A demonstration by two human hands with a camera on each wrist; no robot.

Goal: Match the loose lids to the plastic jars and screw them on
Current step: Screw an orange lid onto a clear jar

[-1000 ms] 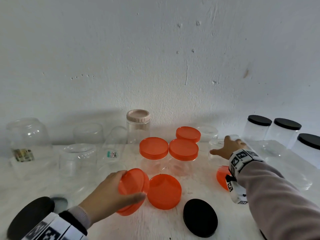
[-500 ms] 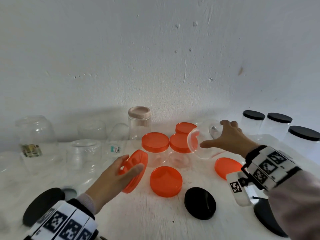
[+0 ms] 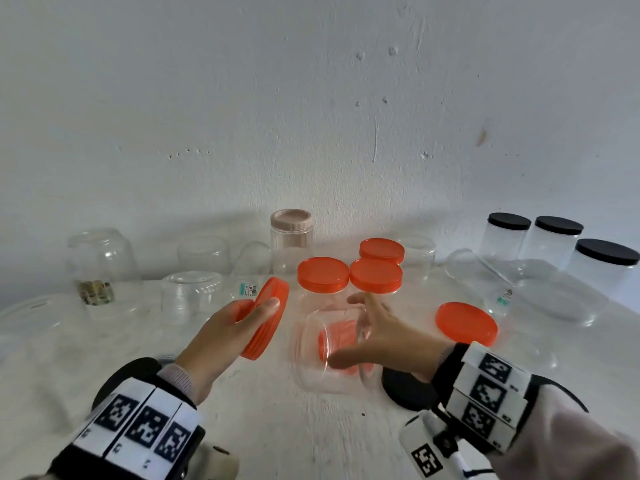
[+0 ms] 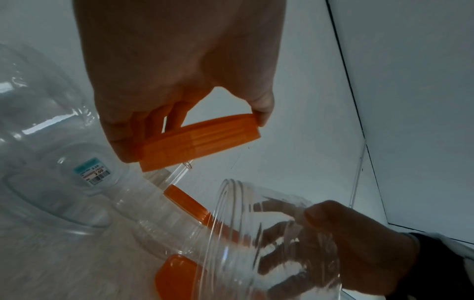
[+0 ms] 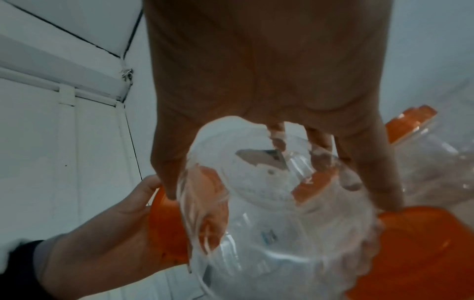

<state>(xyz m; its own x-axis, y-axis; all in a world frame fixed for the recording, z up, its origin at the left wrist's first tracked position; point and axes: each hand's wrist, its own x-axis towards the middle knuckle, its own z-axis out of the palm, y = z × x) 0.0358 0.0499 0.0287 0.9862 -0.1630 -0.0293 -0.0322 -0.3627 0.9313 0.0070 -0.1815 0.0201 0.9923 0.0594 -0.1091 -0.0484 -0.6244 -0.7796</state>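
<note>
My left hand (image 3: 254,306) grips an orange lid (image 3: 266,317) by its rim, tilted on edge above the table. In the left wrist view the same lid (image 4: 202,142) sits between thumb and fingers. My right hand (image 3: 349,330) holds a clear open jar (image 3: 311,355) on its side, its mouth turned left toward the lid, a short gap apart. The right wrist view shows my fingers spread round the jar (image 5: 282,203). A loose orange lid (image 3: 337,341) lies on the table behind the jar, seen through it. Another orange lid (image 3: 465,322) lies to the right.
Three jars with orange lids (image 3: 323,278) stand behind my hands, beside a beige-lidded jar (image 3: 291,237). Several open clear jars (image 3: 190,296) crowd the left and back. Black-lidded jars (image 3: 557,237) stand at the far right. A black lid (image 3: 405,389) lies under my right wrist.
My right hand picked the clear jar up at the back right and carried it to the front centre. My left hand raised the orange lid and tilted it on edge.
</note>
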